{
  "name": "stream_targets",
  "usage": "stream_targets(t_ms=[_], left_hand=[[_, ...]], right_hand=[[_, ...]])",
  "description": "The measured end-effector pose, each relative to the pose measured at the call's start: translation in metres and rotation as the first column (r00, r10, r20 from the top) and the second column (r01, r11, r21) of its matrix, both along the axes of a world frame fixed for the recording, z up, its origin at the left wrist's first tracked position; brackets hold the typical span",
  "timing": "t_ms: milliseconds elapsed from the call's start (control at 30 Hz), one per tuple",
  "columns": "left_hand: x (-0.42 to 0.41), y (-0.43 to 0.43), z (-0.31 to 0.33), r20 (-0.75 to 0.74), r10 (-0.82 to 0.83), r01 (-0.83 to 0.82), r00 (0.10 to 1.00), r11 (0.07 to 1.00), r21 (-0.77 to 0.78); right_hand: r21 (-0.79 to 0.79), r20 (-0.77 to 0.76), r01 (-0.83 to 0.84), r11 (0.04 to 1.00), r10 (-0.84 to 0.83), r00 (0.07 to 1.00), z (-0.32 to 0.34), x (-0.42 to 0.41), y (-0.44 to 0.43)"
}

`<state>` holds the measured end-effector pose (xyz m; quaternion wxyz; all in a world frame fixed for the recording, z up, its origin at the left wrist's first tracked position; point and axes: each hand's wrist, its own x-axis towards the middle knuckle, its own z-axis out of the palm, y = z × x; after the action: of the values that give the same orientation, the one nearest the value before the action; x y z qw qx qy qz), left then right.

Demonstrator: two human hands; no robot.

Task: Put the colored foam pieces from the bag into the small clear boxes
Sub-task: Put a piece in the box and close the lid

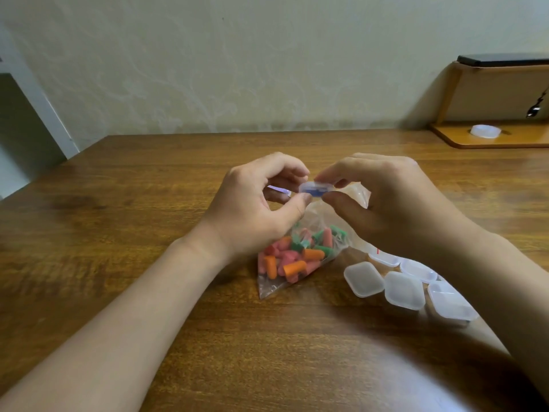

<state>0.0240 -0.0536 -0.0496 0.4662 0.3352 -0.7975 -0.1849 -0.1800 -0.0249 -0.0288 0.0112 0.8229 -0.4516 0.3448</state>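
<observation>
Above the table, my left hand (261, 203) and my right hand (386, 200) pinch one small clear box (316, 188) between thumbs and fingers; something blue shows inside it. Below the hands lies a clear plastic bag (297, 260) holding several orange, pink and green foam pieces (294, 267). Its open top rises behind my right thumb. To the right of the bag, several small clear boxes (404, 289) sit in a cluster on the table, partly hidden under my right forearm.
The wooden table (118, 233) runs to a pale wall at the back. At the far right stands a wooden shelf (490, 138) with a white round lid (485, 131) on its base, a dark flat object on top and a hanging spoon.
</observation>
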Motion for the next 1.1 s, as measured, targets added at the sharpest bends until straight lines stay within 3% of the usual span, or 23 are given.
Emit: stream_targets(t_ms=[100, 200, 433, 800, 1100], left_hand=[[0.003, -0.005, 0.000, 0.020, 0.108, -0.107, 0.994, 0.994, -0.020], [0.008, -0.012, -0.003, 0.186, 0.192, -0.171, 0.964, 0.978, -0.119], [0.013, -0.013, -0.008, 0.382, 0.124, -0.103, 0.916, 0.992, -0.076], [0.018, -0.013, -0.004, 0.417, 0.071, -0.061, 0.906, 0.997, -0.037], [0.020, -0.015, -0.001, 0.404, 0.083, -0.069, 0.911, 0.996, -0.049]], right_hand=[[0.016, 0.016, 0.079, 0.997, -0.079, 0.997, 0.000, 0.003, -0.006], [0.061, -0.006, 0.179, 0.982, -0.179, 0.984, -0.003, 0.006, -0.020], [0.153, -0.206, 0.319, 0.935, -0.285, 0.936, -0.001, 0.020, -0.050], [0.226, -0.327, 0.386, 0.895, -0.303, 0.895, -0.009, 0.026, -0.080], [0.254, -0.316, 0.352, 0.901, -0.267, 0.910, -0.014, 0.028, -0.081]])
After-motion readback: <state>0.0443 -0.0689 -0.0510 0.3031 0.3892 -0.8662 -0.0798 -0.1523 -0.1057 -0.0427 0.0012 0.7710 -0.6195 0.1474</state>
